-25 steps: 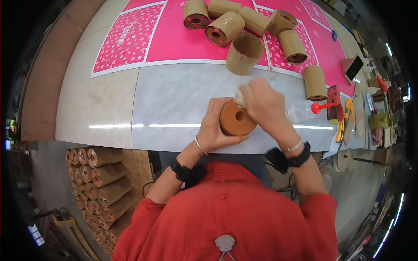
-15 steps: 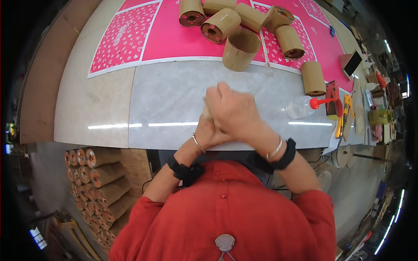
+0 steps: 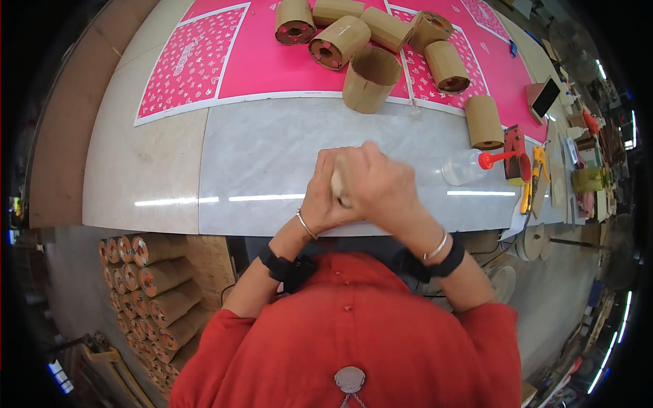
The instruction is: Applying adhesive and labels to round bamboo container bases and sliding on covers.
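Near the front edge of the grey tabletop (image 3: 265, 153), my two hands come together around a small pale beige thing with a rounded edge (image 3: 339, 181). Its kind is hard to tell, since fingers cover most of it. My left hand (image 3: 322, 194) closes on it from the left, fingers pointing away from me. Over its other side my right hand (image 3: 384, 182) is curled, somewhat smeared by motion. Beyond them stands an open brown cardboard tube (image 3: 367, 92), on the near edge of a pink printed sheet (image 3: 279, 68).
Several more cardboard tubes (image 3: 340, 41) lie at the back. To the right are a clear bottle with a red nozzle (image 3: 465, 167), a red box-like holder (image 3: 515, 146), a yellow-handled tool (image 3: 538, 166) and a phone (image 3: 545, 98). Stacked tubes (image 3: 163, 279) fill the lower left.
My hands have shifted a little; the right one has moved right and down, uncovering the left fingers and more of the beige thing. The view has tilted slightly.
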A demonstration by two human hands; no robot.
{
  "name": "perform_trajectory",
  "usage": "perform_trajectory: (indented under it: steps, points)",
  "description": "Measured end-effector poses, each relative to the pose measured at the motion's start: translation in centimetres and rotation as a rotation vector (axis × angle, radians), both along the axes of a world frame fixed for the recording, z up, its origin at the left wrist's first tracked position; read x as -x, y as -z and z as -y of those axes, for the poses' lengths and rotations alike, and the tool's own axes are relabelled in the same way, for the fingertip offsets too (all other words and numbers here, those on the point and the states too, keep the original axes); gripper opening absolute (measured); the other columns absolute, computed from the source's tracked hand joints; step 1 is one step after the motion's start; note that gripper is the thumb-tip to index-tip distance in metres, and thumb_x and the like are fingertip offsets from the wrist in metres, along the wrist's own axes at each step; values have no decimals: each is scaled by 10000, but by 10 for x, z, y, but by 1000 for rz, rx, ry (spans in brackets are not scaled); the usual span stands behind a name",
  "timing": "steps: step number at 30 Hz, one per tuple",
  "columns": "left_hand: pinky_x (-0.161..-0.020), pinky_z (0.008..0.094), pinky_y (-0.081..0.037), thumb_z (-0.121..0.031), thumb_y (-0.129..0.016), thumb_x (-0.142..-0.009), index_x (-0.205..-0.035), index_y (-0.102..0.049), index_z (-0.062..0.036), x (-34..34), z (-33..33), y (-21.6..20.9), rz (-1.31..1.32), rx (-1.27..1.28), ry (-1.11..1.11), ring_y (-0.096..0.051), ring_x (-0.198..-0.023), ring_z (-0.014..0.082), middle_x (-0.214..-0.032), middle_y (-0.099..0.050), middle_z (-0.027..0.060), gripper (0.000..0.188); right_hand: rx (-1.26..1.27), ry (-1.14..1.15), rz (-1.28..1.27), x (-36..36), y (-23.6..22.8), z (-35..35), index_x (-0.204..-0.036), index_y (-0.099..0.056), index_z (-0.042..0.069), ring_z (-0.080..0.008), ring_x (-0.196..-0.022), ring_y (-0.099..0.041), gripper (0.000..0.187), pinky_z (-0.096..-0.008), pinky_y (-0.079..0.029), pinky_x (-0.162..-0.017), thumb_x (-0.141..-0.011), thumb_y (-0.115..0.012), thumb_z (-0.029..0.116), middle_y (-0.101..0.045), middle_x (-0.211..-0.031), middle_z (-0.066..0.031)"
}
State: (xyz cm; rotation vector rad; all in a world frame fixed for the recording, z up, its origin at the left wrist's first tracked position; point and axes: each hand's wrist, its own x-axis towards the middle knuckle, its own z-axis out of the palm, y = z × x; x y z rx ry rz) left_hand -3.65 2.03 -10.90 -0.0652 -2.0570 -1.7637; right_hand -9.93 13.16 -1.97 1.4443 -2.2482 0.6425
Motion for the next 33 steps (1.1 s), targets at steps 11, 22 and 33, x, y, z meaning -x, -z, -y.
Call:
perform_trajectory:
  steps: [11,22,33]
  points:
    - [-903,396,-445,-267,-839,-569,-1255,-444,-55,1,-3,-6,-7,152,-31,-492,-1067,322,-1151,-478,145,819,154,127,0,-29,26,-60,-888,-543,27,-219,-485,-527,153,-326,-415,-401,-785,-634,93,-465,-724,-81]
    - [-942,359,-421,-299,-863,-586,-1228,-439,2,-3,-3,-32,127,194,10,-510,-1095,254,-1143,-495,137,826,-20,533,128,53,54,-84,-960,-516,48,-286,-782,-584,310,-396,-483,-575,-825,-656,290,-525,-887,-122]
    - [-1002,326,-377,-212,-810,-699,-1333,-391,-8,12,-23,-97,255,-526,273,-485,-1167,178,-1234,-517,88,787,924,-461,2058,-5,34,-110,-1429,-279,84,-297,-1254,-451,691,-524,-467,-957,-923,-507,496,-432,-1368,-108]
